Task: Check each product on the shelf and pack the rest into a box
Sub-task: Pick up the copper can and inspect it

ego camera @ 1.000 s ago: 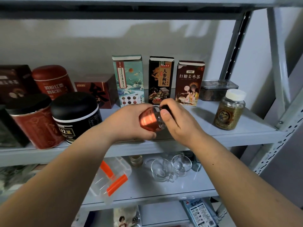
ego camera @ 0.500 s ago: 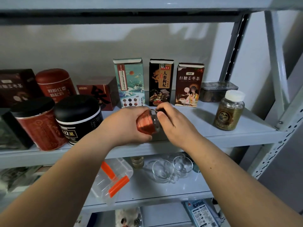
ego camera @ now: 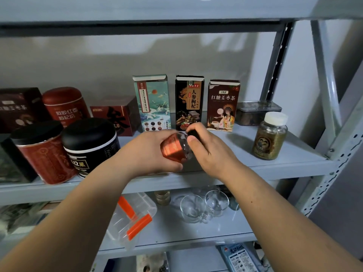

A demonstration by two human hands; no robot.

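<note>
Shows checking under way, packing apparently not begun. Grips a small red-labelled jar (ego camera: 172, 150) sideways in left hand (ego camera: 145, 152), fingers (ego camera: 172, 167) curled round its body, just above the front of the shelf (ego camera: 294, 156). Pinches the jar's black cap (ego camera: 193, 133) with right hand (ego camera: 214, 156). Leaves three tea boxes (ego camera: 189, 103), canisters (ego camera: 90, 144) and a white-capped bottle (ego camera: 272, 136) standing on the shelf. No packing box in view.

Orange-red labelled jar (ego camera: 173, 148) with black cap (ego camera: 193, 133); teal illustrated box (ego camera: 151, 103); black box (ego camera: 189, 103); brown box (ego camera: 223, 106); grey shelf (ego camera: 284, 163).
</note>
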